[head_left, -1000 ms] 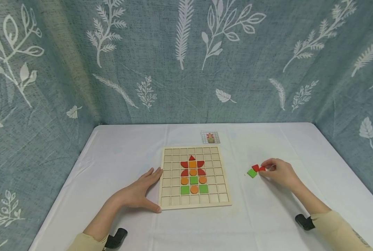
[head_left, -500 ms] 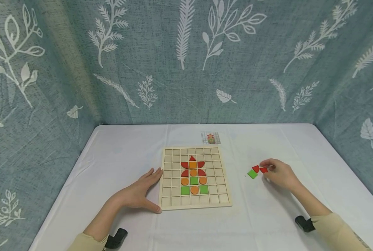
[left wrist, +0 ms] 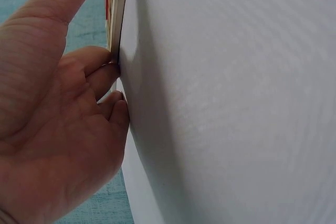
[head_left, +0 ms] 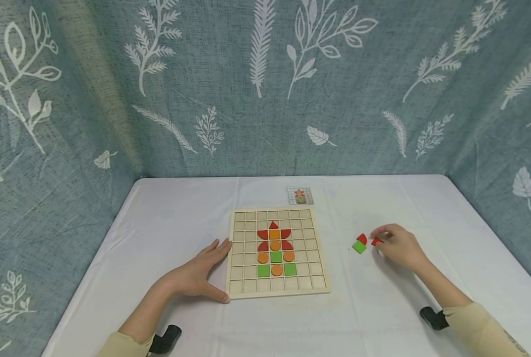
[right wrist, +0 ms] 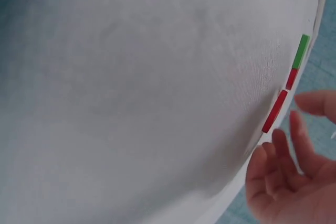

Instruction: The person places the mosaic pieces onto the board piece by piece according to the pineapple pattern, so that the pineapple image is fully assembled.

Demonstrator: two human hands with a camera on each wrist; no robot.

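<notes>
My left hand [head_left: 194, 272] spreads along the left side of a wooden grid board [head_left: 309, 258], its fingertips and thumb at the frame's edge. Red, orange and green pieces form a figure in the board's cells. To the right of the board, my right hand [head_left: 401, 245] is low over the table beside a red piece [head_left: 376, 241] that its fingers partly hide. In the right wrist view this red piece [right wrist: 274, 111] lies flat near the fingertips, with thumb and index finger slightly apart. A green square [head_left: 359, 247] and a red curved-edged piece [head_left: 362, 239] touch each other just left of it.
Behind the board lies a small card [head_left: 300, 196] with a gridded picture of a similar figure. A white cloth [head_left: 292, 327] covers the table, and a blue leaf-patterned curtain [head_left: 229, 74] hangs along its back and sides.
The red piece at my right fingertips has turned and shifted slightly right, apart from the other red piece, which has tilted against the green square. My left hand stays at the board.
</notes>
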